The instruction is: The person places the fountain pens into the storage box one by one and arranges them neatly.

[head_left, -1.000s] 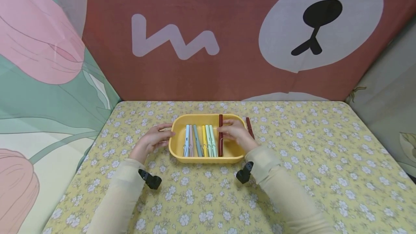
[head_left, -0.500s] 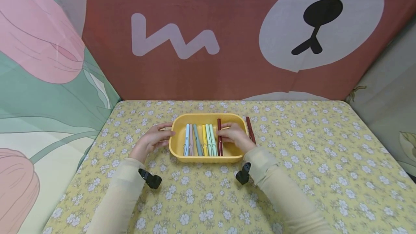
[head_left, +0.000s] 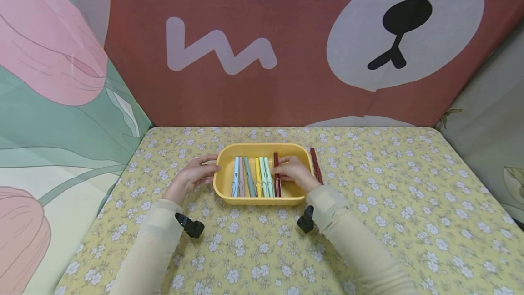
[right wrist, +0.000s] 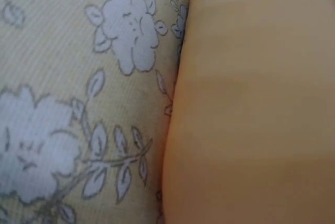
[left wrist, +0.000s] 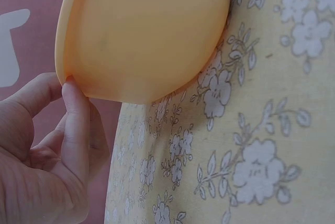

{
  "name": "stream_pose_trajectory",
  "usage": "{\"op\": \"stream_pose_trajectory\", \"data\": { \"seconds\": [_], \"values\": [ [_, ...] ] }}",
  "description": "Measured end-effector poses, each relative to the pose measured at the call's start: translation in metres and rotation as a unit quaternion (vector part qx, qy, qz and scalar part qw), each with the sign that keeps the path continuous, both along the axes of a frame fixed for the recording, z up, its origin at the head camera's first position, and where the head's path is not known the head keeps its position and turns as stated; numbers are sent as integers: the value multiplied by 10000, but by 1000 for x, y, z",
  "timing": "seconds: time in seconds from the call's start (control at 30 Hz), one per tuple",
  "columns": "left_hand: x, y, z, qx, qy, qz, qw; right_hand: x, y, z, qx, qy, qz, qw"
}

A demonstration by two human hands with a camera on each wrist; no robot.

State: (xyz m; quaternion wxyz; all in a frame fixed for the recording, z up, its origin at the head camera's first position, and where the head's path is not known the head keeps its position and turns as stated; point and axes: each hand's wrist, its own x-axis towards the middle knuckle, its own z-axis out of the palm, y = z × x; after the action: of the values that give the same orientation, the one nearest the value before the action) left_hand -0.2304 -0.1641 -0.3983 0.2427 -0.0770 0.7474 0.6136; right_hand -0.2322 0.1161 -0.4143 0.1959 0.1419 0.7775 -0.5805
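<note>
A yellow plastic tray (head_left: pixel 245 201) holds a row of pens. My left hand (head_left: pixel 191 177) is at its left end; in the left wrist view the left hand (left wrist: pixel 57 135) pinches the tray's rim (left wrist: pixel 99 97) between thumb and finger. Inside the tray on the right, my right hand (head_left: pixel 295 173) holds a dark red pen (head_left: pixel 276 163) by its side, upright in line with the others. Left of it lie two mint green pens (head_left: pixel 268 174), a yellow pen (head_left: pixel 258 176), a grey-green pen (head_left: pixel 249 176), a pinkish pen (head_left: pixel 241 176) and a light blue pen (head_left: pixel 236 174).
A second dark red pen (head_left: pixel 316 165) lies outside the tray, close to its right end. The table (head_left: pixel 254 249) has a yellow flowered cloth. A brown printed cloth wall (head_left: pixel 286 94) rises behind it. The right wrist view shows only the tray's outer wall (right wrist: pixel 251 103) and tablecloth.
My right hand has lowered the dark red pen toward the near side of the tray and slightly left, beside the mint green pens. My left hand has stayed on the rim.
</note>
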Motion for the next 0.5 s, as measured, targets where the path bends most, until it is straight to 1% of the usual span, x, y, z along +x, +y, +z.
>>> {"op": "stream_pose_trajectory", "data": {
  "seconds": [0.37,0.5],
  "values": [
    [1,0,2,-1,-37,4,10000,1,-1,-3,15,172,115,9998],
    [1,0,2,16,-35,7,10000,3,-1,-2,131,290,232,9992]
  ]
}}
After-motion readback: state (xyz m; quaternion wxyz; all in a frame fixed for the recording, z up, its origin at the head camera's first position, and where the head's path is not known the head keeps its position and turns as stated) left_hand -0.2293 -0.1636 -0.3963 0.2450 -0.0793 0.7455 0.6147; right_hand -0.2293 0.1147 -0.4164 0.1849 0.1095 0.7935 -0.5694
